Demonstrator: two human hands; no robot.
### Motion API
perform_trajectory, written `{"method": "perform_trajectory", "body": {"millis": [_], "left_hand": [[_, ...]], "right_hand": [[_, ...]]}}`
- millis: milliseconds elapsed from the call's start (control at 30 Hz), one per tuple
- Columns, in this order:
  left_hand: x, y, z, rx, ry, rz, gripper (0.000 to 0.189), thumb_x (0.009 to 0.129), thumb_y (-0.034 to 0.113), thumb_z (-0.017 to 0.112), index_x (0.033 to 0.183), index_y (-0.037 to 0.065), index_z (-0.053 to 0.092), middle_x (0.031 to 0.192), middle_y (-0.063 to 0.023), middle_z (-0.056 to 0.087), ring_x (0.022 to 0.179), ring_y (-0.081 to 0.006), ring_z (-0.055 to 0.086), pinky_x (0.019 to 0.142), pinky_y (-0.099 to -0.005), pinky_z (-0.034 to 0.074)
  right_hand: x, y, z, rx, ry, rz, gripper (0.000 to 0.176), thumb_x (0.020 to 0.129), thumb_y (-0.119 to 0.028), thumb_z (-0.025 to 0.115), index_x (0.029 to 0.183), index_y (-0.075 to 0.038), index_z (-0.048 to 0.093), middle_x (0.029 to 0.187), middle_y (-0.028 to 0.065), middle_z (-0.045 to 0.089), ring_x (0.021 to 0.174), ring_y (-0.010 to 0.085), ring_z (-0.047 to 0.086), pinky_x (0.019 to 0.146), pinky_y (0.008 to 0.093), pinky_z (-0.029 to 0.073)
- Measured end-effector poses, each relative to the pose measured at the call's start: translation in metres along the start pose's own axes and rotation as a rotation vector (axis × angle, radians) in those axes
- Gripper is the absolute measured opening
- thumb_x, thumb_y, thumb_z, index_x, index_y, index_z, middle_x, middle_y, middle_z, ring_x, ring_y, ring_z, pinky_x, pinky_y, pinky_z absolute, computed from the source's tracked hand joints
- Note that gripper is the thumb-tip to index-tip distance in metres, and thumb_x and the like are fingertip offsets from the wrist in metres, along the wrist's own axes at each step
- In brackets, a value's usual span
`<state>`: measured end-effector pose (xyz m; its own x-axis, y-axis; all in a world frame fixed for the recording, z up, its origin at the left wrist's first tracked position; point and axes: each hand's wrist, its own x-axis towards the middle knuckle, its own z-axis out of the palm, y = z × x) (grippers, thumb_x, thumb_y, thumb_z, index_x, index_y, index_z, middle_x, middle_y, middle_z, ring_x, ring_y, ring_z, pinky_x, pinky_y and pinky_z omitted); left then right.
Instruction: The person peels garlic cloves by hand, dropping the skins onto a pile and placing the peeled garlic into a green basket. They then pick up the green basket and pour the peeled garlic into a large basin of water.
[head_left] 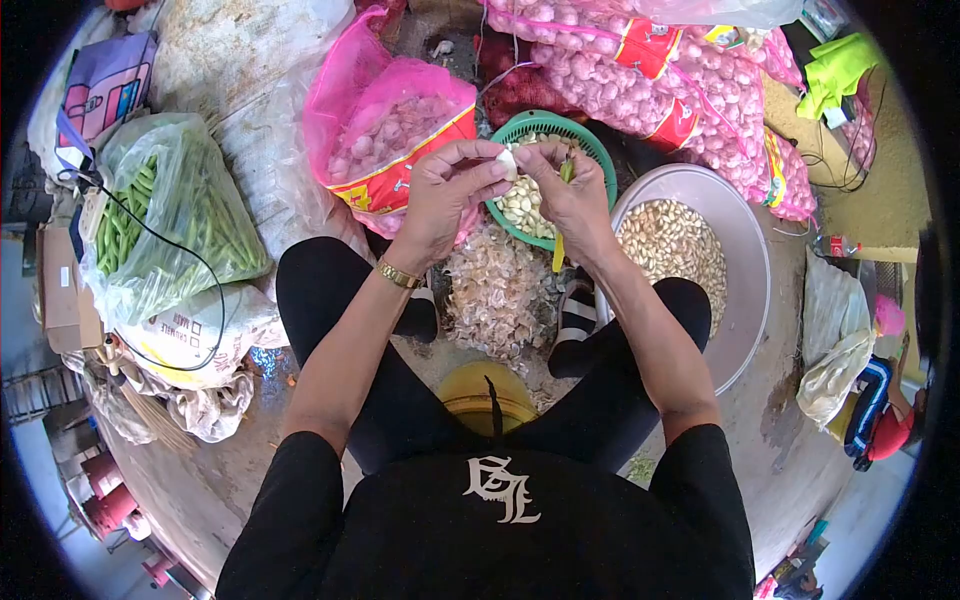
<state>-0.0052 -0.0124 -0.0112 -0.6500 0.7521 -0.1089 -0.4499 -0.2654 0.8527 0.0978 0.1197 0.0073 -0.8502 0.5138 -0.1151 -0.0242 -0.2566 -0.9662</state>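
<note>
My left hand (445, 190), with a gold watch at the wrist, pinches a pale garlic clove (508, 164) between thumb and fingertips. On the other side of the clove, the thumb and fingertips of my right hand (578, 200) meet it. A small yellow knife (558, 252) is tucked in my right palm, its ends showing above and below the hand. Below both hands stands a green plastic basket (601, 150) with peeled garlic cloves (522, 208) in it. A heap of papery garlic skins (495, 290) lies on the floor between my feet.
A wide pale basin (752, 290) of unpeeled cloves (675, 245) stands at the right. Ahead are an opened pink mesh bag (345, 75) of garlic and several full ones (690, 110). Green beans fill a plastic bag (185, 225) at the left. Another person (880, 410) is at far right.
</note>
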Motion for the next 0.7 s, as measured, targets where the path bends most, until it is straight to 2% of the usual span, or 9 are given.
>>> {"method": "perform_trajectory", "body": {"millis": [133,233,300,333,400,700], "left_hand": [[0.000,-0.003,-0.002,-0.114,-0.010,-0.033,0.021,0.088,0.000,0.066,0.109,-0.001,0.063,0.106,-0.0099,0.065,0.095,-0.0159,0.066,0.082,-0.0286,0.059],[0.001,-0.004,-0.002,-0.204,0.000,-0.059,0.024,0.089,0.001,0.065,0.113,-0.001,0.061,0.109,-0.0099,0.065,0.097,-0.0160,0.065,0.083,-0.0284,0.059],[0.001,-0.006,-0.001,-0.203,0.027,-0.122,0.027,0.090,0.003,0.064,0.117,-0.001,0.060,0.111,-0.0097,0.064,0.098,-0.0157,0.065,0.087,-0.0285,0.057],[0.000,-0.007,0.001,-0.203,0.025,-0.122,0.027,0.090,0.003,0.064,0.117,-0.001,0.060,0.111,-0.0097,0.064,0.098,-0.0157,0.065,0.087,-0.0285,0.057],[-0.001,-0.008,0.005,-0.198,0.051,-0.124,0.030,0.091,0.005,0.063,0.120,-0.002,0.058,0.112,-0.0095,0.064,0.099,-0.0155,0.064,0.090,-0.0292,0.055],[-0.001,-0.004,0.003,-0.185,0.030,-0.078,0.032,0.093,0.005,0.060,0.124,-0.004,0.056,0.112,-0.0118,0.064,0.100,-0.0183,0.065,0.090,-0.0293,0.055]], "right_hand": [[0.001,0.004,0.000,0.049,0.008,0.035,0.017,0.093,-0.018,0.066,0.091,-0.001,0.068,0.079,0.0010,0.066,0.069,0.0041,0.056,0.060,0.0206,0.045],[0.002,0.006,0.001,-0.098,0.007,-0.031,0.018,0.092,-0.017,0.067,0.089,0.000,0.068,0.077,-0.0001,0.065,0.067,0.0052,0.055,0.060,0.0216,0.044],[0.007,0.015,0.000,-0.275,0.031,-0.327,0.017,0.090,-0.015,0.068,0.087,0.002,0.067,0.073,0.0008,0.064,0.064,0.0065,0.053,0.059,0.0235,0.043],[0.007,0.014,0.000,-0.276,0.032,-0.328,0.017,0.090,-0.015,0.068,0.087,0.002,0.067,0.073,0.0008,0.064,0.064,0.0065,0.053,0.059,0.0235,0.043],[0.003,0.011,0.000,-0.480,0.071,-0.459,0.015,0.088,-0.012,0.068,0.086,0.002,0.066,0.069,0.0029,0.061,0.062,0.0073,0.051,0.057,0.0254,0.042],[0.002,0.014,-0.003,-0.551,0.028,-0.407,0.011,0.089,-0.009,0.065,0.089,0.001,0.065,0.066,0.0055,0.059,0.060,0.0087,0.049,0.057,0.0272,0.041]]}}
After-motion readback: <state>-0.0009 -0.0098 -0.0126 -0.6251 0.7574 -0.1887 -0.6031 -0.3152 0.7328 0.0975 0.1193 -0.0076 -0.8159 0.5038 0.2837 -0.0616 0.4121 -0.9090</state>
